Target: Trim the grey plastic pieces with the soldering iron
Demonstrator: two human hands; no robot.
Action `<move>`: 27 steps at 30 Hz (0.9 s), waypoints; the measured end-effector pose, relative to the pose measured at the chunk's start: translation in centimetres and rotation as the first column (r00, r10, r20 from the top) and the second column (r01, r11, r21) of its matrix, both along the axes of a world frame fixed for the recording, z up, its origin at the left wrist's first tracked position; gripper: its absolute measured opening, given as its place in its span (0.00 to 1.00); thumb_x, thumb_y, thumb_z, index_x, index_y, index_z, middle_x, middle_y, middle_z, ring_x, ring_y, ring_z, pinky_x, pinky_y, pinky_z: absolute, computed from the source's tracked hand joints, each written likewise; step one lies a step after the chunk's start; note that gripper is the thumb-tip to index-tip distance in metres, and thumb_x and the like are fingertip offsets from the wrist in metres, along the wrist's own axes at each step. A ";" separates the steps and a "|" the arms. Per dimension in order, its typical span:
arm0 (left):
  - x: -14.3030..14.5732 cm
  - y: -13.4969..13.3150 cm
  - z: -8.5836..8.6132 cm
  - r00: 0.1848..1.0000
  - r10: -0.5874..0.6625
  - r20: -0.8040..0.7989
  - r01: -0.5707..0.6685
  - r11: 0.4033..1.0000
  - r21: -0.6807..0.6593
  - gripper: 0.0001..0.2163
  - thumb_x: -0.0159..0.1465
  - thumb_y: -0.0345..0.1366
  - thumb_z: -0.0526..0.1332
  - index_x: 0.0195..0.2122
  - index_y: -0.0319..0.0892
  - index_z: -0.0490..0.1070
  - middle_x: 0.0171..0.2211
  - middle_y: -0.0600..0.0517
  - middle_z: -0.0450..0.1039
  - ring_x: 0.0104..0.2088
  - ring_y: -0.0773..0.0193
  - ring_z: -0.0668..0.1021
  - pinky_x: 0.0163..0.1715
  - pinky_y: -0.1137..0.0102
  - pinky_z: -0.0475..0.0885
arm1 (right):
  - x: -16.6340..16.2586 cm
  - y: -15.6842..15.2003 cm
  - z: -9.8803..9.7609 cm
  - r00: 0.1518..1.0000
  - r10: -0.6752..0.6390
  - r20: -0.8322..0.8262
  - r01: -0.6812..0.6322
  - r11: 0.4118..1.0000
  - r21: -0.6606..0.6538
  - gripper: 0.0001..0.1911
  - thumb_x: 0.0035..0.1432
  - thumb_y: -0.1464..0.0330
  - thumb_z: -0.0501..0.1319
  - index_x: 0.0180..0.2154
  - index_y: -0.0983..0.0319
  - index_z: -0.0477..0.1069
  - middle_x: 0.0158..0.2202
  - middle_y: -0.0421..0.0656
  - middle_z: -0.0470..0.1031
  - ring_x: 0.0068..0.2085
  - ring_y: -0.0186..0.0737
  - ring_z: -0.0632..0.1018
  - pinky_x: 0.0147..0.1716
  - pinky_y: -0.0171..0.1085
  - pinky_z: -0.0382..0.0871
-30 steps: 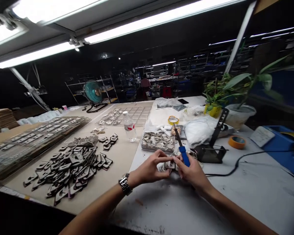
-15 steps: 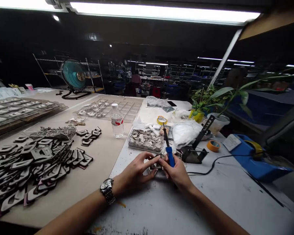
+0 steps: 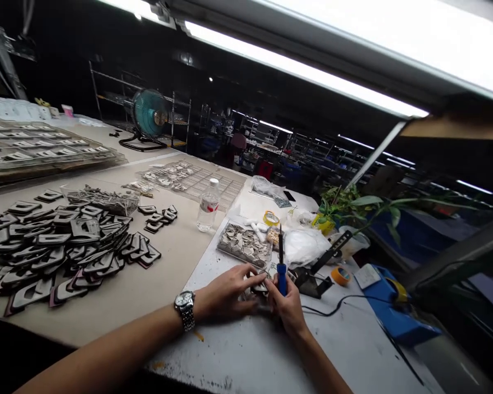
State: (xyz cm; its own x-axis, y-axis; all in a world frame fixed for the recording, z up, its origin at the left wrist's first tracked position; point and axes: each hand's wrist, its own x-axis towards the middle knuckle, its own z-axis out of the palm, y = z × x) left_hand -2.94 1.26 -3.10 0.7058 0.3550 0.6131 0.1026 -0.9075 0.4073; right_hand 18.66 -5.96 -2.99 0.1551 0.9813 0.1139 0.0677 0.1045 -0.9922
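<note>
My right hand (image 3: 287, 306) grips the blue handle of a soldering iron (image 3: 281, 276), its dark tip pointing up and away from the work. The thumb and forefinger of that hand also reach to a small dark-edged frame piece (image 3: 258, 287). My left hand (image 3: 230, 290) is closed around the same piece from the left, with a metal watch on its wrist. Fingers cover most of the piece, and the left fingertips are slightly blurred. Just beyond the hands sits a clear tray (image 3: 222, 249) full of small grey-white chips.
A heap of dark-edged frame pieces (image 3: 66, 246) covers the left of the bench. Around the work stand a water bottle (image 3: 208, 207), an iron stand (image 3: 312, 284), orange tape (image 3: 340, 276), a blue tape dispenser (image 3: 398, 309) and potted plants (image 3: 332, 205). The iron's cord (image 3: 340, 303) runs right.
The head view has tilted and shifted, so the bench now slants down to the right. The soldering iron stands more upright in the picture. Both hands remain together at the small piece.
</note>
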 end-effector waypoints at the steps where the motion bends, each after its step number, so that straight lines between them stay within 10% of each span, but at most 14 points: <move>1: 0.1 0.1 -0.2 1.000 0.013 -0.014 -0.012 1.000 0.027 0.36 0.67 0.29 0.72 0.74 0.48 0.64 0.58 0.40 0.75 0.54 0.50 0.80 0.54 0.56 0.81 | 0.0 0.0 0.1 1.000 -0.003 0.008 0.003 1.000 0.003 0.29 0.62 0.45 0.74 0.37 0.54 0.60 0.17 0.28 0.62 0.15 0.30 0.61 0.15 0.33 0.53; 27: 0.4 -0.2 -1.2 0.995 -0.064 0.075 0.047 0.976 0.213 0.26 0.78 0.26 0.56 0.75 0.44 0.60 0.59 0.38 0.80 0.51 0.53 0.88 0.47 0.63 0.87 | 0.1 -0.2 0.3 1.000 0.000 -0.011 0.000 0.999 -0.039 0.30 0.62 0.45 0.74 0.36 0.55 0.59 0.27 0.30 0.57 0.20 0.27 0.58 0.15 0.31 0.58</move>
